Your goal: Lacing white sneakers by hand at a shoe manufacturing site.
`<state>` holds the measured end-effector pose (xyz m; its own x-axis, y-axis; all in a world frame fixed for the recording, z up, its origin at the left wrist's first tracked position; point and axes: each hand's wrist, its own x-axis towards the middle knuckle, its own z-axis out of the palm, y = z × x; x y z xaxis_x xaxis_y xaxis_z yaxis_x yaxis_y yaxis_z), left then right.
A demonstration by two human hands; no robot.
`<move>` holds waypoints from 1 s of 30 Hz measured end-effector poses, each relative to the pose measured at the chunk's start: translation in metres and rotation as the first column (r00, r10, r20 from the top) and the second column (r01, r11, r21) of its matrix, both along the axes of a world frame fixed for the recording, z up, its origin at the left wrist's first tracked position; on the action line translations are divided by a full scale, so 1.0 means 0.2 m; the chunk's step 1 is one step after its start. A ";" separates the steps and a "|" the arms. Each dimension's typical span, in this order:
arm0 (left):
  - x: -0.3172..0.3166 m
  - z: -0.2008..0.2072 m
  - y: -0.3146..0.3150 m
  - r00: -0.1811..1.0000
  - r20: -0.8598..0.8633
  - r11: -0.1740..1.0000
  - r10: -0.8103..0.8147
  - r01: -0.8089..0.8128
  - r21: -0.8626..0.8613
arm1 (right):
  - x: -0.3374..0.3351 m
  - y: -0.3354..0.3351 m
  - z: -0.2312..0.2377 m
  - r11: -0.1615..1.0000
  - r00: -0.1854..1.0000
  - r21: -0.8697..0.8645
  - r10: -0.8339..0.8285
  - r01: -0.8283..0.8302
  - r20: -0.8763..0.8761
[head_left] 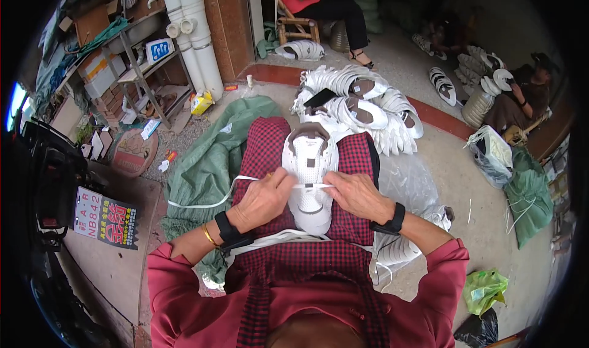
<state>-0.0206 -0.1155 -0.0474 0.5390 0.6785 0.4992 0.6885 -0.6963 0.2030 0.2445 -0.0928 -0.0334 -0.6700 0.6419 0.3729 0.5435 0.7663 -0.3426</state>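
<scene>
White lace [319,185] stretches between both hands [262,199] [362,196] across a white shoe [311,155].

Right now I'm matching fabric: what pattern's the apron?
The apron is red-black checked, best in head view.

Arrangement, Near to Far

From where I stand: shoe upper [310,155] on the apron [264,142] over the lap; left hand [267,198] at its left side, right hand [354,196] at its right, lace [311,186] across it between them. Left: sack [205,145] beside the lap; signboard [107,218] farther left. Far left: pipes [199,47], right of a rack [135,66]. Beyond the shoe upper: pile of uppers [362,90]. Right: plastic wrap [405,179] beside the lap; second sack [527,191] farther right; bag [485,291] nearer. Far: person [334,11] on a chair [299,29].
</scene>
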 end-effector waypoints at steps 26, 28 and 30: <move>-1.25 0.24 -0.31 0.751 0.235 0.738 0.617 -0.656 0.159 | 1.29 -0.31 0.31 0.700 0.741 0.301 -0.671 0.648 -0.033; -1.34 0.22 -0.31 0.722 0.233 0.685 0.651 -0.692 0.228 | 1.40 -0.33 0.27 0.662 0.704 0.309 -0.709 0.683 -0.039; -1.45 0.17 -0.32 0.742 0.212 0.661 0.636 -0.666 0.347 | 1.51 -0.34 0.23 0.622 0.668 0.316 -0.743 0.716 -0.050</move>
